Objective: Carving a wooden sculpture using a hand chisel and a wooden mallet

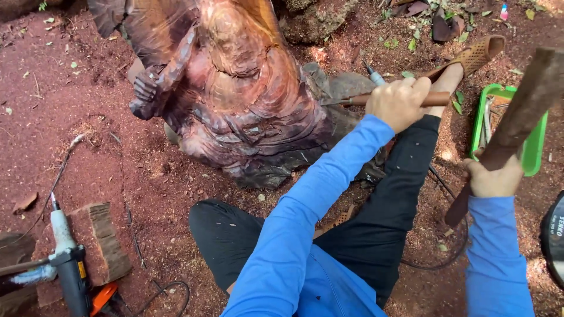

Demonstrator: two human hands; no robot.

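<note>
Wood, dark red and full of wavy lines, makes up the big carved statue (235,88) lying on the red dirt. Left hand (399,103) has its fingers wrapped tight around a chisel (382,98) with a round brown handle, its metal tip touching the statue. Right hand (493,176) grips a long, rough wooden mallet (523,114), fingers curled around it. The mallet's top is cut off. A green plastic tray (536,147) is partly hidden behind it.

- Long bright-blue sleeves reach down to both wrists, left hand (398,103) and right hand (493,176) left bare;
- black trousers below the blue top;
- tan perforated sandal (474,56) beside the green tray (534,149).
</note>
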